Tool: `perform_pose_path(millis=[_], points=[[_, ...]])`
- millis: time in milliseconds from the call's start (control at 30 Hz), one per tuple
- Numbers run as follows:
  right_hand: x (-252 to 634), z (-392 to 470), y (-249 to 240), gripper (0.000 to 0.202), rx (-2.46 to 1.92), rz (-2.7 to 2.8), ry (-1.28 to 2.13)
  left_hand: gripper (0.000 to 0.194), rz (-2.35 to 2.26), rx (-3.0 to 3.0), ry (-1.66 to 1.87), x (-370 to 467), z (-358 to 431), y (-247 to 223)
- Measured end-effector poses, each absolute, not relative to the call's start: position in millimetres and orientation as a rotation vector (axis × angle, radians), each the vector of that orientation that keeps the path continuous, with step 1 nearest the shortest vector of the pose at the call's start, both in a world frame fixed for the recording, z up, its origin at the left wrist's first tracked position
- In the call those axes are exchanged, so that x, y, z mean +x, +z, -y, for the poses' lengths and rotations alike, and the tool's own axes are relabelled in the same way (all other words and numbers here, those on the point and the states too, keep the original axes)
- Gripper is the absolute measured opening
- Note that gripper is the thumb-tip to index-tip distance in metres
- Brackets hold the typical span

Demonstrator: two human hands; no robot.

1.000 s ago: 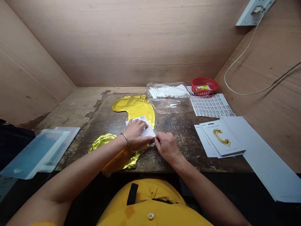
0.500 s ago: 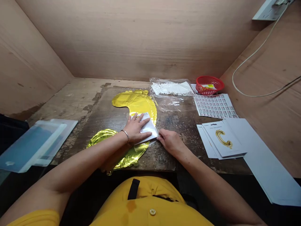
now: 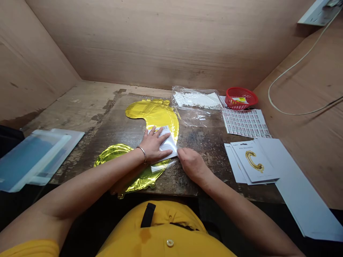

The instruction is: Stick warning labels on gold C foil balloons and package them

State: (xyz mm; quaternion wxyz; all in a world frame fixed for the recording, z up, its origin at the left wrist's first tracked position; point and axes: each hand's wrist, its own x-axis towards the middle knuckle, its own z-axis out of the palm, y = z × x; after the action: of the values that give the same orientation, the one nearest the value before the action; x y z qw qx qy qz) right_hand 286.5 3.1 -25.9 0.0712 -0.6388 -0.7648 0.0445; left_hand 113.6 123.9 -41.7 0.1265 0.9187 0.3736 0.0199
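My left hand [image 3: 154,144] lies flat with fingers spread on a white card in a clear sleeve [image 3: 168,142]. At the card's right edge, my right hand [image 3: 191,162] has its fingers pinched together on the clear sleeve. Under and beyond the card lies a curved gold foil balloon [image 3: 160,113]. A second, shinier gold foil balloon [image 3: 144,178] lies nearer the front edge, partly beneath my left forearm.
A clear bag of white sticks [image 3: 198,100], a red basket [image 3: 241,98] and a sticker sheet [image 3: 246,122] sit at the back right. Printed balloon cards [image 3: 255,162] overlap long white card [image 3: 300,192] at the right. Blue-and-clear plastic folders [image 3: 32,157] lie left.
The view has shifted slightly. My right hand has turned a little at the card's edge, its fingers still pinched. My left hand remains flat on the card.
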Motion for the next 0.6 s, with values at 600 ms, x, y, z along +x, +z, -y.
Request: perform_pose_path(millis=[600], points=[[303, -24, -19, 0.017, -2.031, 1.658, 0.796, 0.082, -1.078, 2.659, 0.042, 113, -124, -43]])
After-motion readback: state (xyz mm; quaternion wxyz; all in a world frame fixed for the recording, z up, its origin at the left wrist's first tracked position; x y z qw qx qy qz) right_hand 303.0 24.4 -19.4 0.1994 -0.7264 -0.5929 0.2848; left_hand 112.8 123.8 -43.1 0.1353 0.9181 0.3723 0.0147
